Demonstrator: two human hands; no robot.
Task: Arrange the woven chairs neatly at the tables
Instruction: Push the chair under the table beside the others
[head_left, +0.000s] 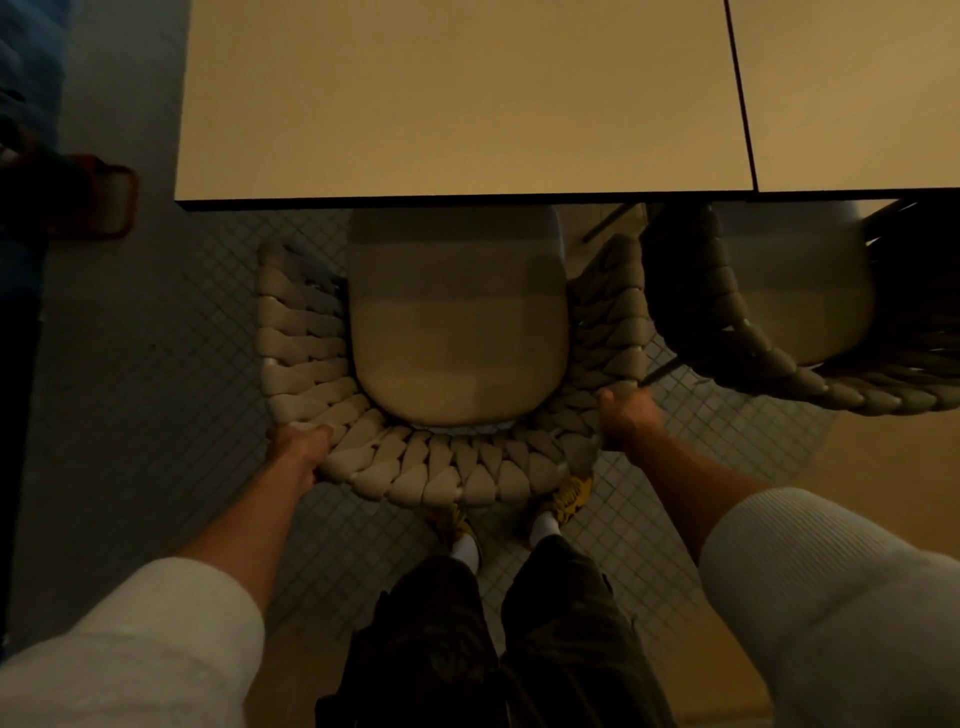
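The woven chair (453, 358) stood at centre, its seat front tucked under the table (441, 104) at 12 o'clock. The left hand (297, 448) gripped its braided back rim at 8 o'clock and the right hand (625, 420) at 4 o'clock, fingers curled round the weave.

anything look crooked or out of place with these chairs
Yes: the woven chair on the right sits turned at an angle to its table, its back swung out. The pale woven chair held by the left hand and right hand sits square, seat front under the left table. Nothing spilled or damaged shows.
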